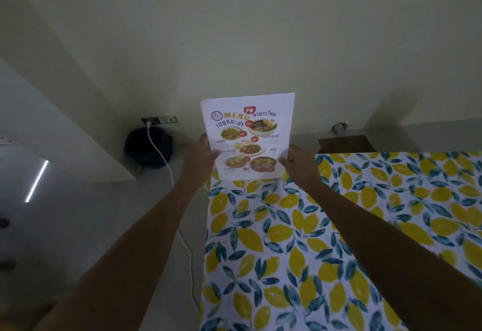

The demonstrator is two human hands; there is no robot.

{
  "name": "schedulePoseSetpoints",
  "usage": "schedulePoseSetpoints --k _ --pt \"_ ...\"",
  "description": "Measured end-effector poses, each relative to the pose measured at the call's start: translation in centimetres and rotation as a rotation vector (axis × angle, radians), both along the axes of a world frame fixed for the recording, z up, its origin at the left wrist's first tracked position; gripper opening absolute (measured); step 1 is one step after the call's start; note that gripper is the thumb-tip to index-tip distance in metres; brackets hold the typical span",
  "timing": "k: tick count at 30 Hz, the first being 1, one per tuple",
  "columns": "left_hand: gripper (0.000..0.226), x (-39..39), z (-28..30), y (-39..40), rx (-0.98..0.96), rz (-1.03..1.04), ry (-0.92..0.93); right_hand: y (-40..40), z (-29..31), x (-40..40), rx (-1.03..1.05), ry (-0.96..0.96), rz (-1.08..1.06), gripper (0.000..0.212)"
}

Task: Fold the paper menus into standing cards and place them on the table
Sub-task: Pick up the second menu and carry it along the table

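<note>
Tabletop (365, 226) in lemon-print cloth runs off frame. Menu (247, 135), headed "MENU" beside Thai script, stands at its far left corner; smaller captions blur. Left hand (202, 157) and right hand (300, 161) pinch its lower edges.

dark bin (148, 147) by wall | white cable (161, 158) plugged into socket (159, 120) | brown stool (345, 143) behind

My left hand (202, 154) and right hand (300, 163) are bare, no gloves, rings or watch. Both forearms bare too, no sleeves in view, running in from approx. 7 and 5 o'clock.
</note>
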State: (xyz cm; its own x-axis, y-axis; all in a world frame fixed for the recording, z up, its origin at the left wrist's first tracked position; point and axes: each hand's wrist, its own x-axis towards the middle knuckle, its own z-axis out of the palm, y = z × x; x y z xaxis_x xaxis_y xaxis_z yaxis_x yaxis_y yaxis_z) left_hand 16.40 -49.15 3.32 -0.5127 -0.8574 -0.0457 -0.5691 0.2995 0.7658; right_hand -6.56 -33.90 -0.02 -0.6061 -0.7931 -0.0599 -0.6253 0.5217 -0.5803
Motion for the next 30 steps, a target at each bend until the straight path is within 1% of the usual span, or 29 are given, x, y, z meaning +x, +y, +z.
schedulePoseSetpoints --k 3,7,12,16,21,25,30 --pt "0.037 0.0 -1.0 -0.3 -0.027 0.014 -0.031 -0.4 -0.9 0.8 -0.018 -0.009 -0.046 0.027" --pt "0.026 -0.6 -1.4 -0.8 -0.058 0.034 -0.105 -0.7 -1.2 1.1 -0.006 0.039 -0.078 0.027" --pt "0.03 -0.3 -2.3 -0.8 -0.011 0.04 -0.086 -0.9 -1.2 1.1 0.004 -0.002 -0.103 0.03" --pt "0.033 -0.3 -2.2 -0.5 -0.031 0.035 -0.064 -0.9 -1.1 1.0 0.006 -0.014 -0.101 0.03" --pt "0.033 -0.7 -2.0 -0.1 -0.04 0.035 -0.1 -0.5 -1.5 0.8 -0.018 -0.048 -0.1 0.032" --pt "0.042 -1.1 -1.6 0.0 -0.007 0.059 -0.074 -0.6 -0.7 0.8 -0.036 -0.097 -0.114 0.034" --pt "0.047 -1.3 -1.3 -0.3 0.043 0.093 -0.073 -0.6 -0.3 0.0 -0.038 -0.157 -0.097 0.028"
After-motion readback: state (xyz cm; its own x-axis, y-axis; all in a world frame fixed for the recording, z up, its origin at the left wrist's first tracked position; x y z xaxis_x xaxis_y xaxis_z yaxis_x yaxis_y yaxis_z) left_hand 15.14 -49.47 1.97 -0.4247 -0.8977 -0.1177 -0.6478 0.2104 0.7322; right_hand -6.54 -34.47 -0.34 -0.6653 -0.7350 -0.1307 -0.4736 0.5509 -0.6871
